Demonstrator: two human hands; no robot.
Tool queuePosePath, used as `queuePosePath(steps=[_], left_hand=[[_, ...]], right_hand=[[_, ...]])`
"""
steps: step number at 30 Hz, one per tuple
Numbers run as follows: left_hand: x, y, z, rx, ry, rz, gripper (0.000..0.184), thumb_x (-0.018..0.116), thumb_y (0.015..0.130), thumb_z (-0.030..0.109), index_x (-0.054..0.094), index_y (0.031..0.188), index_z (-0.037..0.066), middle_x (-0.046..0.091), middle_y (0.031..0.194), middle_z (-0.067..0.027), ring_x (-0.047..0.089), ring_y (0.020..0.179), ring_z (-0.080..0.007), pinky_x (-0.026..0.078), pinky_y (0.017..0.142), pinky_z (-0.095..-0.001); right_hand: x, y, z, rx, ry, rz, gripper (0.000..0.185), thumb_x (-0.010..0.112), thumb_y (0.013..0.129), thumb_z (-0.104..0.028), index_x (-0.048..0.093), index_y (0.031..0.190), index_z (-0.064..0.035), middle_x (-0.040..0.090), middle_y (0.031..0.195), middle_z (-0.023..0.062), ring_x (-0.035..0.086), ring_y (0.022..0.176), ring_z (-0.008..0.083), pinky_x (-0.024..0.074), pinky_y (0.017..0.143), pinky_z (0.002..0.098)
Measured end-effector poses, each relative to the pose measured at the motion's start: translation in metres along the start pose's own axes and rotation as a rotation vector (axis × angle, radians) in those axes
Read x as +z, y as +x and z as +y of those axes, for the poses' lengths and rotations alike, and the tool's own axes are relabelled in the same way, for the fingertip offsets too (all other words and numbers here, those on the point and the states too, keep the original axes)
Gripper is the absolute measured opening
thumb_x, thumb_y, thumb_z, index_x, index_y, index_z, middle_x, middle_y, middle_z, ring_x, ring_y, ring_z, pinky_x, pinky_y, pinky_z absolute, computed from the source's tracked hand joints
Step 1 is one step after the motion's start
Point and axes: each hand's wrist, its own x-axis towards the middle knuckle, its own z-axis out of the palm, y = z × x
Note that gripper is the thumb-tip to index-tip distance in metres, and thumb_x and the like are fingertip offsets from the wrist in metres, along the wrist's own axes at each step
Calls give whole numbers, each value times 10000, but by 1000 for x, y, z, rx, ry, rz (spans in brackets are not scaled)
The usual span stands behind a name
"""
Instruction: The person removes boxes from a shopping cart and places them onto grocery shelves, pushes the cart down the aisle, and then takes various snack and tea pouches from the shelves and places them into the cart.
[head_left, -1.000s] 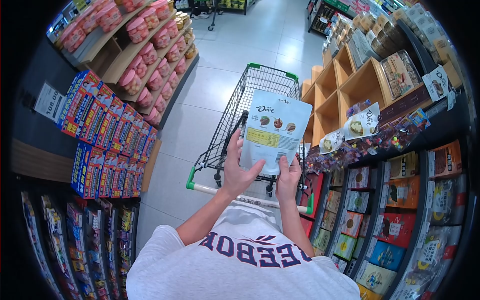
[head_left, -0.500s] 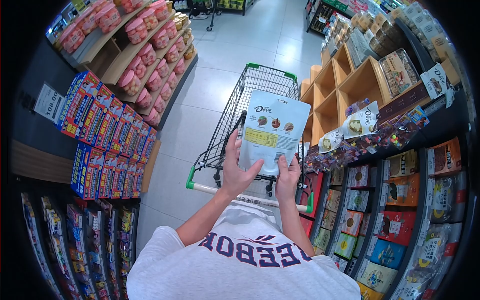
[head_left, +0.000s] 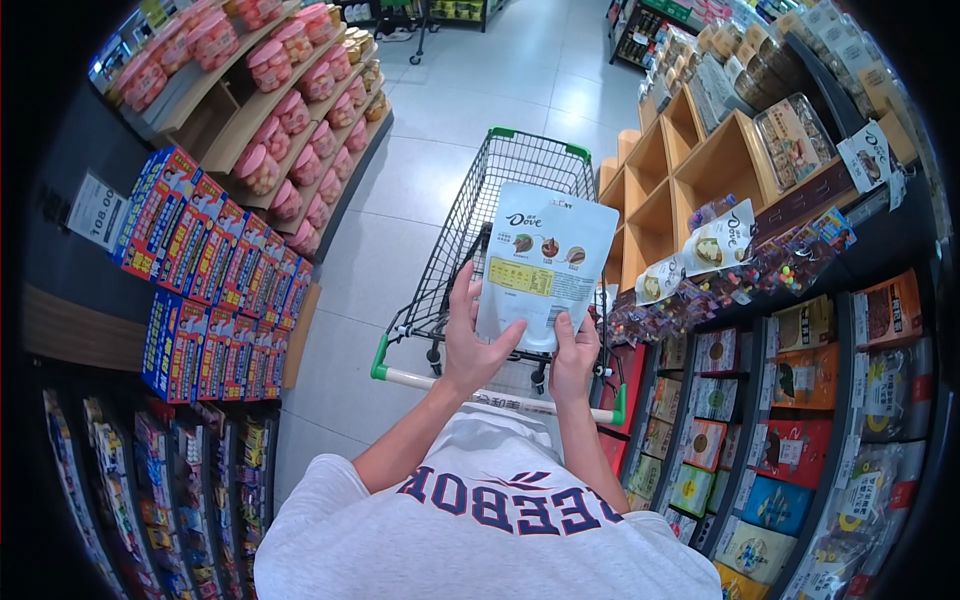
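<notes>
While left hand point(head_left: 474, 348) and right hand point(head_left: 574, 352) grip Dove pouch point(head_left: 548, 262), shelved jars point(head_left: 257, 168) show pale pieces point(head_left: 265, 178).

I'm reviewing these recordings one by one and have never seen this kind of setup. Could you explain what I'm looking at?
There's no machine here: a person works with two bare hands. One head-worn camera looks forward and down, so you see roughly what the wearer sees, with curved, dark edges.

The left hand and right hand hold a pale Dove pouch, its printed side facing the camera. Beyond it stands a wire shopping cart with green corners.

There's no worktable; this is a shop aisle. On the left are pink-lidded jars and blue-and-red boxes; on the right, wooden compartments and racks of packets.
</notes>
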Motion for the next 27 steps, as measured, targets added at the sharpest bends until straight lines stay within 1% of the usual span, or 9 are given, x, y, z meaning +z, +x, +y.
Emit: queuePosePath(steps=[1,7,10,13,16,19,22,25,27], left_hand=[[0,0,-1,0,4,-14,1028,735,838,-64,63,1610,29,473,1385,-215,651,1154,-261,596,948,-361],[1,0,-1,-1,8,-18,1025,737,839,-60,66,1608,32,467,1391,-218,648,1160,-261,593,952,-363],[3,1,-3,8,-3,23,1016,769,830,-32,108,1600,5,533,1354,-212,670,1117,-261,587,916,-354],[3,1,-4,10,2,26,1012,769,833,-29,109,1600,4,532,1354,-212,668,1120,-262,585,919,-355],[1,2,-2,-10,14,-12,1024,737,840,-59,68,1608,33,473,1385,-215,648,1159,-260,589,957,-358],[1,3,-3,-1,20,-10,1024,737,840,-58,67,1609,36,475,1382,-211,646,1161,-258,586,963,-361],[2,3,-1,-16,7,-6,1022,735,843,-54,65,1609,34,475,1381,-207,641,1166,-256,584,968,-364],[2,3,-2,-18,17,-6,1021,735,844,-51,62,1609,30,475,1379,-208,639,1170,-256,585,966,-364],[2,4,-3,-25,17,-7,1022,737,844,-49,61,1608,28,475,1378,-210,640,1168,-255,585,965,-362]], right_hand=[[0,0,0,0,4,3,316,598,1053,-137,586,1328,19,676,1270,99,641,1122,162,492,996,320],[-1,0,1,-2,13,5,315,595,1053,-130,588,1334,11,676,1278,102,643,1128,165,496,1001,330],[-2,2,3,1,21,4,319,600,1052,-137,587,1336,8,676,1280,102,642,1130,166,495,1003,332],[-1,3,2,5,26,1,327,605,1051,-143,584,1341,8,674,1282,102,641,1134,168,494,1006,332],[-1,3,2,9,33,1,336,610,1049,-147,579,1346,7,673,1284,102,641,1138,170,493,1008,332],[-1,4,2,8,36,3,338,613,1047,-147,578,1346,6,673,1284,102,640,1141,170,493,1010,330],[6,4,-3,-6,50,39,277,637,1037,-145,636,1267,9,705,1199,76,639,1060,130,497,945,295],[4,5,-2,-1,49,39,283,638,1036,-146,635,1272,10,703,1203,75,636,1065,131,494,949,296],[0,6,1,2,29,20,301,623,1043,-148,607,1301,5,687,1244,87,643,1101,152,497,980,316]])
